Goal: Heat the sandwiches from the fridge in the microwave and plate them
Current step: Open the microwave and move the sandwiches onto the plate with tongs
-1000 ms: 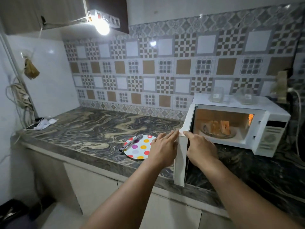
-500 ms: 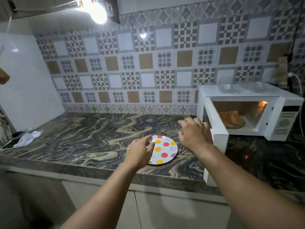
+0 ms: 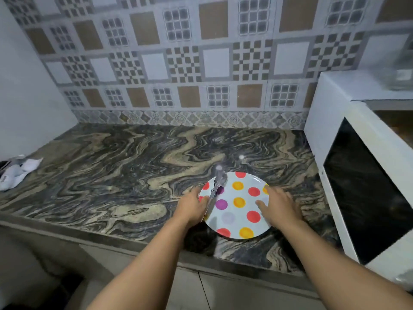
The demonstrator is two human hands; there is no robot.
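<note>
On the marbled dark stone countertop [image 3: 125,166], the round white plate with coloured polka dots [image 3: 237,211] is lying flat between my hands, beside the white microwave's open door [image 3: 366,189]. My left hand [image 3: 192,206] is gripping the metal tongs [image 3: 215,193] that are resting across the plate's left edge. My right hand [image 3: 279,206] is spreading loose, straight fingers over the right rim, holding nothing. I am judging the plate light, stiff and slick, possibly breakable, so I am thinking of lifting it by opposite rims. The sandwiches are lying outside this view.
</note>
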